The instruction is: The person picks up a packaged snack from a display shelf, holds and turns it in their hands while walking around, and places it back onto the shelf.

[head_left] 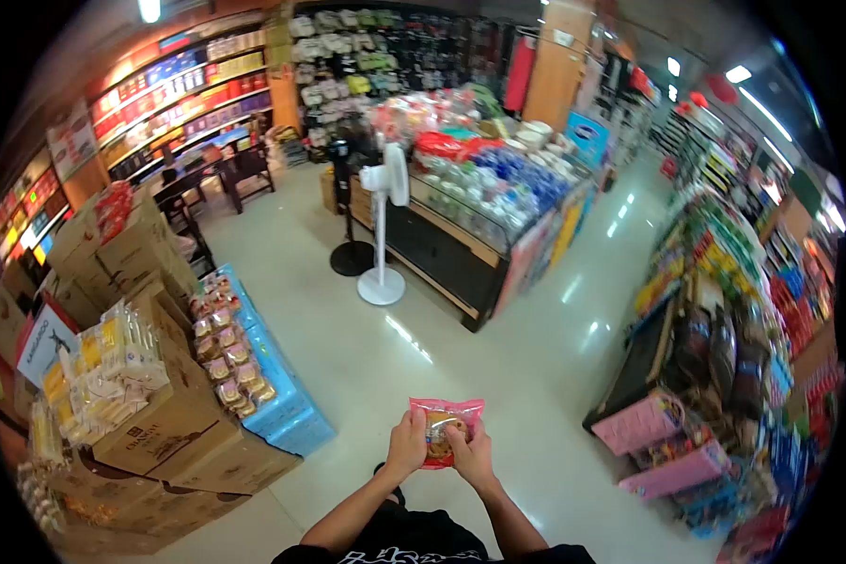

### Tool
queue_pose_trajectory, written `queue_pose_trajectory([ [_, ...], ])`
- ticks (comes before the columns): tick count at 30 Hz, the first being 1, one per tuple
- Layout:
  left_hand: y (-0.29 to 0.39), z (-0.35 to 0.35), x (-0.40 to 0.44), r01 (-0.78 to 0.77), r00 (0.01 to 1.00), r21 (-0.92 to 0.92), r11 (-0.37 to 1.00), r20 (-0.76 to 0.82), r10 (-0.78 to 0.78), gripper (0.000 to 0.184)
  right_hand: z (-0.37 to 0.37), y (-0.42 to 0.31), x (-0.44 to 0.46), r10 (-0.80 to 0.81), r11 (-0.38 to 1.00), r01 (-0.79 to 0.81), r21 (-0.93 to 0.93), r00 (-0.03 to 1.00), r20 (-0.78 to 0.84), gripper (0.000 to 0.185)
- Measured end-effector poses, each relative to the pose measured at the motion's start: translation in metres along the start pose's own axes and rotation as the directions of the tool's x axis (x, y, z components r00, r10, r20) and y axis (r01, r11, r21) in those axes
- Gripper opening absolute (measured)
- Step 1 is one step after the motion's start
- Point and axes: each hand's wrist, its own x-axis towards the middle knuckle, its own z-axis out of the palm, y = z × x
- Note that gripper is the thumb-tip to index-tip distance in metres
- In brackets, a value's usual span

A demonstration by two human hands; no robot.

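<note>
Between my two hands is a small pink-edged, clear plastic package of baked goods [439, 428], brownish-yellow inside, held up in front of my body. My left hand [407, 444] grips its left side, fingers closed on the edge. On the other side my right hand [472, 453] pinches the package, with the thumb lying across its front. The lower part of the package hangs between the wrists, above the pale floor. What exactly is inside is too small to make out.
To the left, a blue crate [287, 399] bears packaged cakes [226, 348] beside stacked cardboard boxes [174, 414]. A white standing fan [382, 282] and a black one stand ahead, by a display table [432, 254]. A goods rack [649, 367] lines the right side of the shiny floor [536, 376].
</note>
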Motion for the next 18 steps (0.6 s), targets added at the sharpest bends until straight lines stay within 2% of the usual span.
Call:
queue_pose_trajectory([
  [5,-0.006,-0.036,0.081,0.006,0.995,-0.011,1.0,-0.095,-0.008,0.058,0.051,-0.012,0.083,-0.01,1.0,0.011,-0.017,0.995,0.098,0.041],
  [9,-0.016,-0.073,0.137,0.034,0.988,-0.003,0.999,-0.15,-0.034,0.056,0.104,-0.014,0.138,-0.052,0.997,0.042,0.063,0.983,0.175,0.042],
  [12,-0.024,-0.098,0.169,0.048,0.973,0.025,0.999,-0.228,-0.041,0.055,0.139,-0.02,0.171,-0.055,0.996,0.035,0.082,0.966,0.251,0.035],
  [18,-0.045,-0.132,0.234,0.117,0.896,0.054,0.992,-0.436,-0.082,0.053,0.203,-0.027,0.25,-0.05,0.99,-0.016,0.139,0.888,0.457,0.034],
])
